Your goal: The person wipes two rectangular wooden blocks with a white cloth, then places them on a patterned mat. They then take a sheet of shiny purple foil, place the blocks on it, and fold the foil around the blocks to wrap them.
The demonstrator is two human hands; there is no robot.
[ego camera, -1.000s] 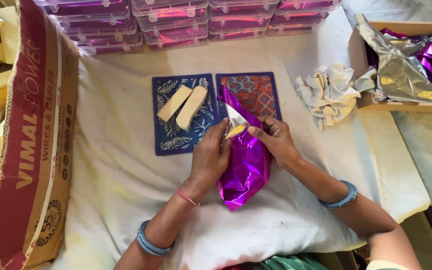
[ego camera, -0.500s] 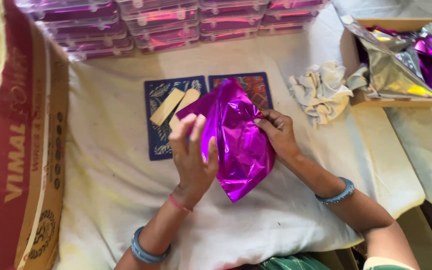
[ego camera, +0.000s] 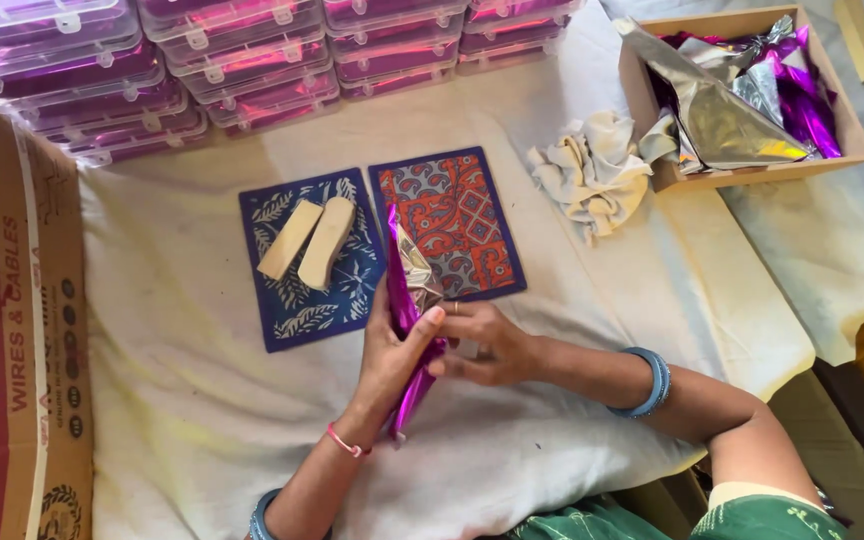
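While hands point(ego camera: 442, 350) pinch foil pouch point(ego camera: 410, 300) (purple); bars point(ego camera: 309, 240) beside.

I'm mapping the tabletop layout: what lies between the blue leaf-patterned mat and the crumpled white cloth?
In the head view, the red-orange patterned mat lies between the blue mat and the crumpled cloth, right beside the blue one.

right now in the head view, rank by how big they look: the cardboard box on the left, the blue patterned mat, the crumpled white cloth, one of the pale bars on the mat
1. cardboard box, cut off by the frame
2. blue patterned mat
3. crumpled white cloth
4. pale bar; the two bars look about alike
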